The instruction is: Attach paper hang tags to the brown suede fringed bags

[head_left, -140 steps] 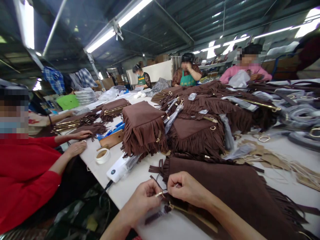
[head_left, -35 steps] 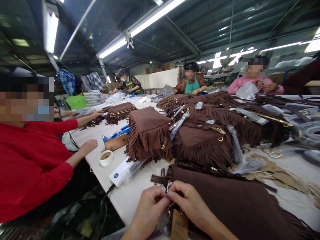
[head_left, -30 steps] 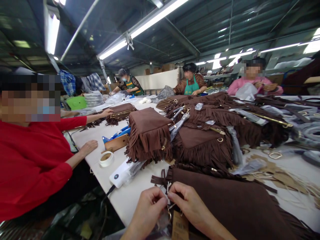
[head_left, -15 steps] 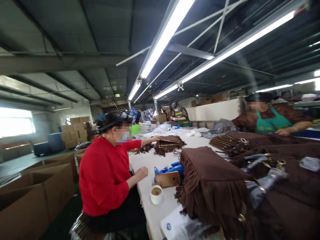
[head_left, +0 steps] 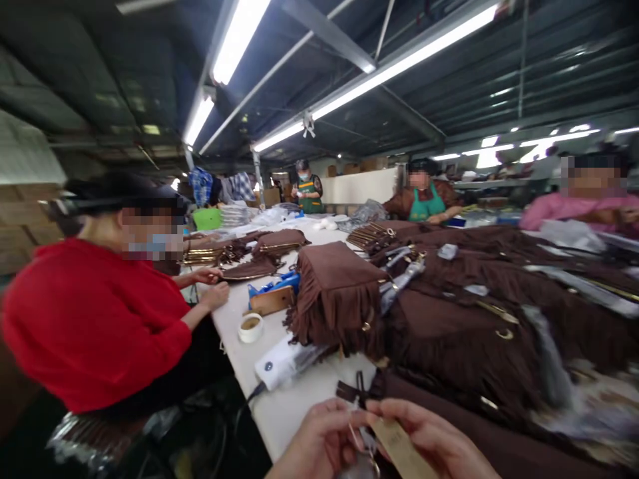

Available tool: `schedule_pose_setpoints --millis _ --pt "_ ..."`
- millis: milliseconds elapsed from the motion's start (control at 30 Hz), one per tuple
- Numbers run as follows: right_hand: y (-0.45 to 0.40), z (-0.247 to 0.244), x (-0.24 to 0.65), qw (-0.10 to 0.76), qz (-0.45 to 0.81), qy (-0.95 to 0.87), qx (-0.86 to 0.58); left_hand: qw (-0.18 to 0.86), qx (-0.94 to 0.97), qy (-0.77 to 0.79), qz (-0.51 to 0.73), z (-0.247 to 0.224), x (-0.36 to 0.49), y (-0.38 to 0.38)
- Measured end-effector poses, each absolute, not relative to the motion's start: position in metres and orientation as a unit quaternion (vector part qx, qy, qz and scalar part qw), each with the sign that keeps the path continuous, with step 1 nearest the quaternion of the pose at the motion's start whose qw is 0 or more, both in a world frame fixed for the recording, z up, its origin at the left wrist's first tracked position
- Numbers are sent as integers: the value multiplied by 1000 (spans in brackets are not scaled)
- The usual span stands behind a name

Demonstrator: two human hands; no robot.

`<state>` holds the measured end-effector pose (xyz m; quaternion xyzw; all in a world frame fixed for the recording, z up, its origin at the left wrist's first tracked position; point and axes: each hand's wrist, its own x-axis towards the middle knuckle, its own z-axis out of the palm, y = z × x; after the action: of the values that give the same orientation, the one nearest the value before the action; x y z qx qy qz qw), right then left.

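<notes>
Both my hands are low in the view, close together, with their fingertips pinched. My right hand (head_left: pixel 432 436) holds a tan hang tag (head_left: pixel 402 446) with small print too blurred to read. Beside it, my left hand (head_left: pixel 322 436) is closed at a dark brown strap (head_left: pixel 358 391) that sticks up past the fingertips. Thin pale string, clear plastic and a small metal ring lie between the hands, partly hidden by the fingers. Right behind them spreads the dark brown fabric of a bag (head_left: pixel 464 406).
Stacked brown fringed bags (head_left: pixel 344 279) cover the white table (head_left: pixel 299 406). A white device (head_left: pixel 282 362) with a cord, a tape roll (head_left: pixel 250 327) and a phone (head_left: pixel 272 301) lie to the left. A person in red (head_left: pixel 100 319) sits there; other people work farther back.
The view has swung right and down, bringing both my hands and the tag into sight. The person in red has drawn the outstretched arm back, and both their hands are at a brown piece.
</notes>
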<state>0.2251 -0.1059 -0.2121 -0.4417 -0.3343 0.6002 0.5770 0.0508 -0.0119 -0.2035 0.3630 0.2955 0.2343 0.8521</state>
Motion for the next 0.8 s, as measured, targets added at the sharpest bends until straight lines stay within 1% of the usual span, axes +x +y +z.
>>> schedule_pose_setpoints --millis 33,100,233,333,433,600,700,800 --pt "-112 -205 225 588 629 -298 -411 851 357 298 243 -202 51 -15" --pt "-116 -192 223 608 648 -267 -374 855 346 294 251 -199 50 -14" --pt "-111 -182 215 615 652 -277 -347 859 340 290 248 -199 48 -6" --pt "-108 -191 211 614 622 -296 -385 860 337 285 258 -201 48 -6" --pt "-104 -202 210 603 566 -317 -465 864 317 282 271 -199 48 -7" --pt "-101 -207 205 529 471 -446 -548 852 317 295 296 -199 47 -10" --pt "-101 -205 200 505 432 -482 -571 828 359 304 305 -202 46 -10" --pt "-102 -205 198 486 412 -498 -589 771 473 310 291 -205 46 -10"
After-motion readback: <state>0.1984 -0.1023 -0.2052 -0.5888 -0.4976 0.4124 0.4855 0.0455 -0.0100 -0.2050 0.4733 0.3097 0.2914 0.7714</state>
